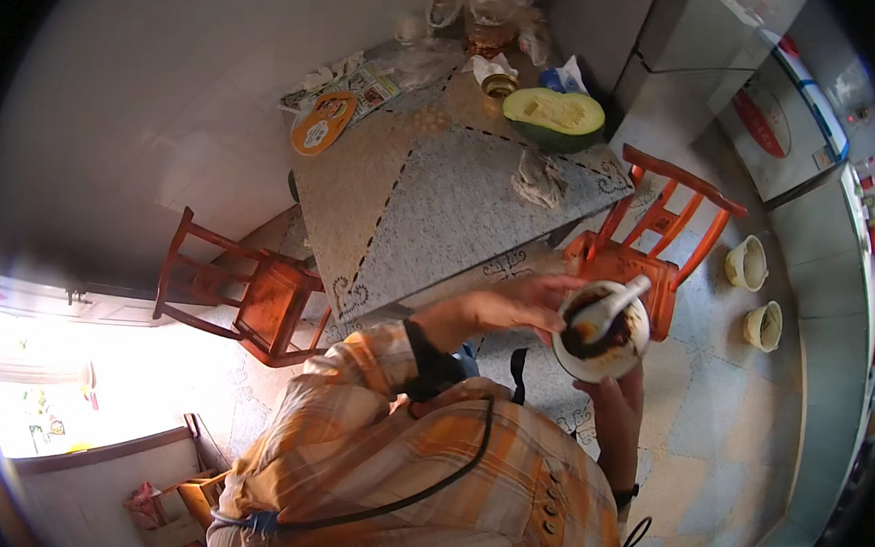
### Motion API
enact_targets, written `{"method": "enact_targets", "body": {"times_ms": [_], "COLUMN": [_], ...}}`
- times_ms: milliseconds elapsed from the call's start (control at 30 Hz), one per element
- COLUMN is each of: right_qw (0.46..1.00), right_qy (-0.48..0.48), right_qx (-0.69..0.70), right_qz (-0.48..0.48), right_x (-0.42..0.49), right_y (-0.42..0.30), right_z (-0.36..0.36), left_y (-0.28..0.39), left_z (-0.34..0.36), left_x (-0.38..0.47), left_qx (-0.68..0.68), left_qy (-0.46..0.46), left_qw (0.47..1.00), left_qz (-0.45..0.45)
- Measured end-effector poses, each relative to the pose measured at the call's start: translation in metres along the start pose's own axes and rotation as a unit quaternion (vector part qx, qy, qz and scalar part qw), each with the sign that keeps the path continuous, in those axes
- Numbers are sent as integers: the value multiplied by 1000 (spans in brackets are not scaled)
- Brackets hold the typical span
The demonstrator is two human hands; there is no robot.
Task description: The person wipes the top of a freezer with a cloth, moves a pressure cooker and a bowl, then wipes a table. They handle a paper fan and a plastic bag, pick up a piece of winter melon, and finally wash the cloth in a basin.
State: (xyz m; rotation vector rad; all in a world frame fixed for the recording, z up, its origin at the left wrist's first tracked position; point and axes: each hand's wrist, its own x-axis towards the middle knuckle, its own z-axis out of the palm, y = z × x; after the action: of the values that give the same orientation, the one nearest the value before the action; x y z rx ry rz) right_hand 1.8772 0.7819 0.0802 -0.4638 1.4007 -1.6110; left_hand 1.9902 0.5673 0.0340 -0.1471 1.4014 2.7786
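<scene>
A white bowl (589,367) is held in front of my body, to the right of the table's near edge. Dark brown sauce or residue coats its inside. A white spoon (607,308) rests in it, its handle reaching past the rim. My left hand (529,305) is at the bowl's left side, fingers at the rim; the far fingers look blurred. From below, my right hand (616,396) grips the bowl, with the thumb against its outer wall.
A stone-patterned table (441,221) bears a halved green melon (556,119), a crumpled cloth (539,178), a metal dish (499,86), an orange fan (323,123) and papers. Wooden chairs (274,305) (633,263) flank it. Two pale buckets (746,262) (763,326) stand near the cabinets.
</scene>
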Motion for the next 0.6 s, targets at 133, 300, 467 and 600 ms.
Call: {"method": "enact_targets", "body": {"times_ms": [133,300,467,600], "right_qw": [993,975,944,900], "right_qy": [59,166,302,342], "right_qx": [100,122,76,202], "right_qz": [-24,-85,-108,-181], "right_x": [-89,-198,-271,-302], "right_y": [12,12,5,15], "right_z": [-78,-160,-212,-262], "left_y": [-54,-115,-161,-205], "left_z": [96,203,295,346], "left_x": [39,95,152,210], "left_qx": [17,6,24,46], "left_qy": [-58,-129,-205,-250], "left_qw": [997,979,953,926], "left_qz": [-55,-158,-224,-280]}}
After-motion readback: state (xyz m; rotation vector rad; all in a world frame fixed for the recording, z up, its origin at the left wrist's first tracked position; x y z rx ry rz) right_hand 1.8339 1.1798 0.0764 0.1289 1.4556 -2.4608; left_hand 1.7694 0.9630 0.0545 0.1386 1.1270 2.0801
